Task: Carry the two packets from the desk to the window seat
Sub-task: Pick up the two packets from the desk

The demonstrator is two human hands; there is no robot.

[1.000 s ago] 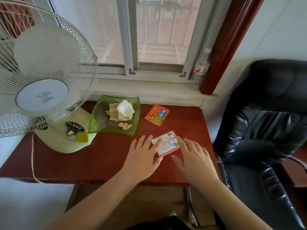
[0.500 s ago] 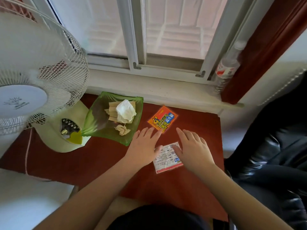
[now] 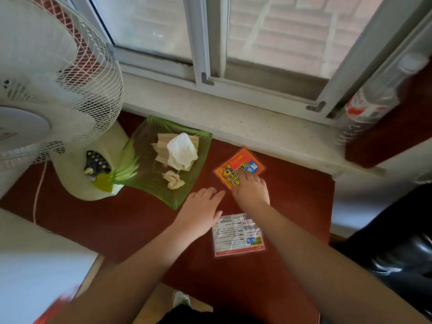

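Two packets lie flat on the red tabletop (image 3: 292, 206), neither lifted. My right hand (image 3: 251, 191) reaches forward, fingertips pressing the near edge of the orange packet (image 3: 239, 166) just below the window seat (image 3: 233, 118); the fingers are spread, not closed round it, so I judge I am pinning it to slide or peel up a thin edge. My left hand (image 3: 198, 212) hovers open and empty, palm down, between the green dish (image 3: 145, 183) and the white packet (image 3: 237, 235), which lies label-up nearer me, partly under my right forearm. Flat foil gives little to pinch, so dragging one toward an edge looks sensible. The fan (image 3: 58, 90) stands clear at left.
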